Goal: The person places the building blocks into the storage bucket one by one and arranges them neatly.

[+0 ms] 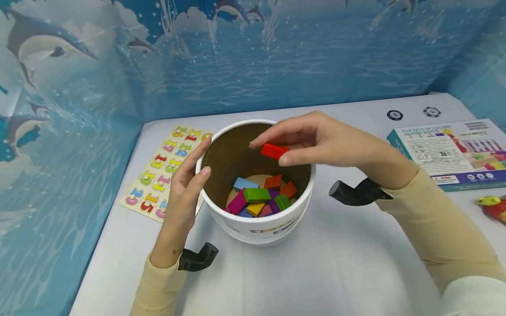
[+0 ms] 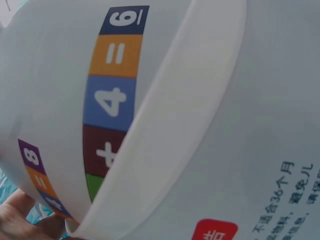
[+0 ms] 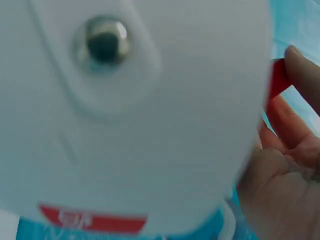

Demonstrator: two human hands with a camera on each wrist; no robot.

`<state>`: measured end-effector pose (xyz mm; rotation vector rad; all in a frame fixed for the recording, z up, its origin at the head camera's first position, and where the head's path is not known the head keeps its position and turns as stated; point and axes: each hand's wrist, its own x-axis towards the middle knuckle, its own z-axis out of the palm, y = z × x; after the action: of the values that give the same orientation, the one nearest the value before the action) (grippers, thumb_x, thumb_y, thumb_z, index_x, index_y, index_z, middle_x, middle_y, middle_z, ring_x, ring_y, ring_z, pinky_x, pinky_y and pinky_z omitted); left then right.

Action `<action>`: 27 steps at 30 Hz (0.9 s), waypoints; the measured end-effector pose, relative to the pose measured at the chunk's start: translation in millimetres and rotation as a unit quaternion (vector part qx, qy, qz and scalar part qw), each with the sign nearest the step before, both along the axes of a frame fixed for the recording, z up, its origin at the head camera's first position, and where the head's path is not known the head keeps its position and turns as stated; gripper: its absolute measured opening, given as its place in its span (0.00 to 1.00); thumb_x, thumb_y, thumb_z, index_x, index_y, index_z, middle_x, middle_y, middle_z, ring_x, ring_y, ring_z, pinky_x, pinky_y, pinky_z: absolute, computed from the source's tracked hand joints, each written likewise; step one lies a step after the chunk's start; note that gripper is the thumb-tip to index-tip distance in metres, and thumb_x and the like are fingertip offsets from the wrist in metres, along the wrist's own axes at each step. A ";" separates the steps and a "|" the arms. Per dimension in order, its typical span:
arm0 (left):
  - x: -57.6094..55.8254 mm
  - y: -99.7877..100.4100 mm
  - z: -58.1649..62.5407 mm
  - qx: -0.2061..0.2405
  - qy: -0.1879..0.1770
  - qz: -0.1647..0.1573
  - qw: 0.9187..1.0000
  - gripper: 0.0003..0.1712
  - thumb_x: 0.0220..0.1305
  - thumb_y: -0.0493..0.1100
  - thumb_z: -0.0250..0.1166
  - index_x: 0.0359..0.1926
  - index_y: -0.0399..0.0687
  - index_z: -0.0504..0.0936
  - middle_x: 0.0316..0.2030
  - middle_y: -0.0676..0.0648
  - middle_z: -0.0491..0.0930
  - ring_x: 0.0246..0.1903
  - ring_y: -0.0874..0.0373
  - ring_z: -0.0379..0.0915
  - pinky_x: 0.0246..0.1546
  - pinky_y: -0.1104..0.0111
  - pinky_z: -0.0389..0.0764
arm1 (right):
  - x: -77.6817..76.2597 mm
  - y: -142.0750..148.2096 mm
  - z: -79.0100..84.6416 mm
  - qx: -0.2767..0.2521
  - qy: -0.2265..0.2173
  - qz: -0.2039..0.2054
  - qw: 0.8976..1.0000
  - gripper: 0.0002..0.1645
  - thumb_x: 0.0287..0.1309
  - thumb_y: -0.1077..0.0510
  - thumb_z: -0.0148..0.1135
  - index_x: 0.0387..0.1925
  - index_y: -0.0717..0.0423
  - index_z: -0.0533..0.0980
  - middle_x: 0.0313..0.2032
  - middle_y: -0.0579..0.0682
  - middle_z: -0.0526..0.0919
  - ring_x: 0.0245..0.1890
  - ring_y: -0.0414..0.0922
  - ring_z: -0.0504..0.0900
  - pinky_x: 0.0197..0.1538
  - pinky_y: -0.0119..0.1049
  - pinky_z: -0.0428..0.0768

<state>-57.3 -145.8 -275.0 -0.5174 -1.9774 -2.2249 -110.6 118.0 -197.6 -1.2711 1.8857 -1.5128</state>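
A white bucket with a dark inside stands upright on the table. Several coloured wooden blocks lie at its bottom, among them a green block and a magenta block. My left hand holds the bucket at its left side, thumb tip at the rim. Above the bucket's opening, my right hand pinches a red block between thumb and fingers. The right wrist view shows the same red block past the bucket's white wall, which hides part of the hand.
A number puzzle board lies left of the bucket, partly behind my left hand. To the right is a printed box, with two round chips behind it. A red and yellow toy sits at the right edge. Dolphin-patterned cloth backs the table.
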 end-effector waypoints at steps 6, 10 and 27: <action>0.9 -0.5 -0.7 0.003 0.000 -0.004 1.000 0.28 0.59 0.33 0.45 0.63 0.41 0.61 0.63 0.49 0.58 0.63 0.55 0.49 0.58 0.54 0.61 | 8.7 -24.4 8.3 0.095 0.097 0.034 0.990 0.24 0.53 0.58 0.59 0.54 0.52 0.70 0.52 0.39 0.73 0.51 0.36 0.71 0.53 0.33 0.71; 1.5 -0.3 -0.6 0.004 -0.001 -0.003 1.000 0.28 0.59 0.33 0.46 0.63 0.41 0.62 0.63 0.49 0.58 0.63 0.55 0.49 0.57 0.56 0.62 | 10.7 -22.0 11.2 0.100 0.168 0.021 0.980 0.25 0.55 0.55 0.57 0.56 0.50 0.70 0.54 0.38 0.71 0.56 0.35 0.66 0.57 0.34 0.66; 2.2 -2.0 -0.3 -0.005 -0.010 -0.007 1.000 0.28 0.60 0.32 0.46 0.63 0.42 0.61 0.63 0.50 0.58 0.63 0.56 0.48 0.57 0.51 0.60 | -79.2 72.2 -121.7 0.234 0.189 -0.343 0.890 0.37 0.60 0.43 0.47 0.67 0.47 0.51 0.67 0.53 0.49 0.66 0.53 0.48 0.59 0.61 0.52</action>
<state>-55.2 -147.8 -275.3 -0.5146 -2.0018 -2.2373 -189.8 190.2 -319.3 -0.7277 2.9498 -0.9834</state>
